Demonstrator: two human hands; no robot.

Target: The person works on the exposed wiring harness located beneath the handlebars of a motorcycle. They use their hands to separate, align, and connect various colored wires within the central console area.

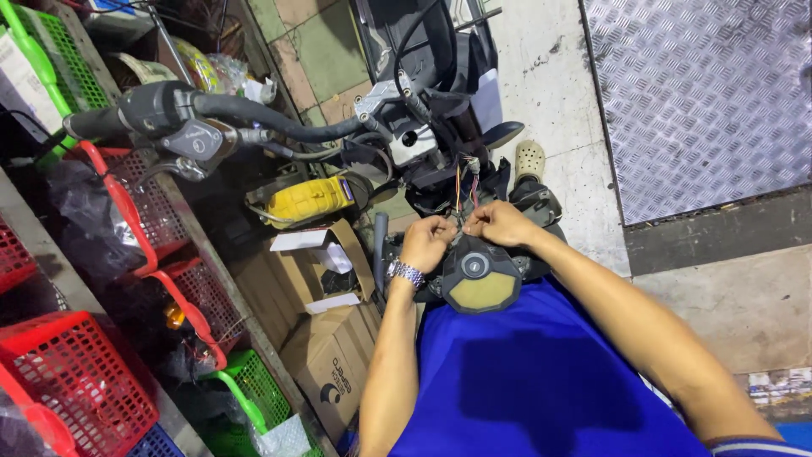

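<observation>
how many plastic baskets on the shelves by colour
Red baskets: 4
Green baskets: 2
Blue basket: 1
Total: 7, counting those cut off by the frame edge.

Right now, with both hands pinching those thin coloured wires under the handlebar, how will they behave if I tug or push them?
The wires look thin and hang in loose curves, so probably floppy and light. They run up into the motorcycle's front, so a tug likely meets resistance. Left hand and right hand pinch close together, so they seem small and perhaps easily damaged.
</observation>
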